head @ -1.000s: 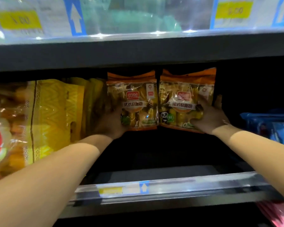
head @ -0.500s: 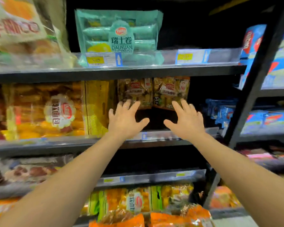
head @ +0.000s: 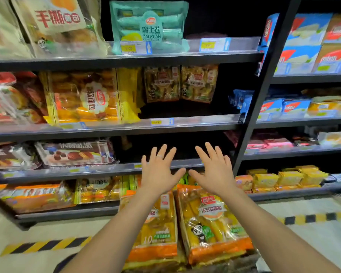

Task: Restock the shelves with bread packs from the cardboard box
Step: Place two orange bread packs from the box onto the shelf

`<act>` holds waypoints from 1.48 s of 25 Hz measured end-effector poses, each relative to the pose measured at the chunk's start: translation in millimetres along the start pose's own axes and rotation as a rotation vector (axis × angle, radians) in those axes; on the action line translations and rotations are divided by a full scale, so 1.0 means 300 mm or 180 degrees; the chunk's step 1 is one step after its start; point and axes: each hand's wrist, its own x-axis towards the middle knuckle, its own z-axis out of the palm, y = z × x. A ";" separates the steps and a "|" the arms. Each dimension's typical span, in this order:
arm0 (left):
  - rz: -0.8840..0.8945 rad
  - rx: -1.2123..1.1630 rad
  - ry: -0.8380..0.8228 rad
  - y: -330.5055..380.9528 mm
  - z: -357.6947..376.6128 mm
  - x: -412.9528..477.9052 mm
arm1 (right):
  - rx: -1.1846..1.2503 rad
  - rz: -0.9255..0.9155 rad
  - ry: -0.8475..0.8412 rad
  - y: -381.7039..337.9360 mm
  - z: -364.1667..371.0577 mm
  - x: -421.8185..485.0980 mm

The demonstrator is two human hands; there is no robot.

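Head view: I see the left hand (head: 159,173) and right hand (head: 215,173) splayed and empty, forearms partly covering the orange bread packs (head: 212,225).

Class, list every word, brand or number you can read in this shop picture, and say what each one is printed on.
"手撕面包": beige pack, top left.
"瑞士卷": teal pack, top middle.
"DALIYUAN": same teal pack.
"法式软面包": right orange bread pack, in front.
"10": left orange bread pack.
Yellow price tags: too blurred to read.
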 end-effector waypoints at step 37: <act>-0.1239 -0.2248 0.0336 -0.288 0.105 -0.429 | 0.2021 0.0927 0.0003 0.283 0.062 -0.349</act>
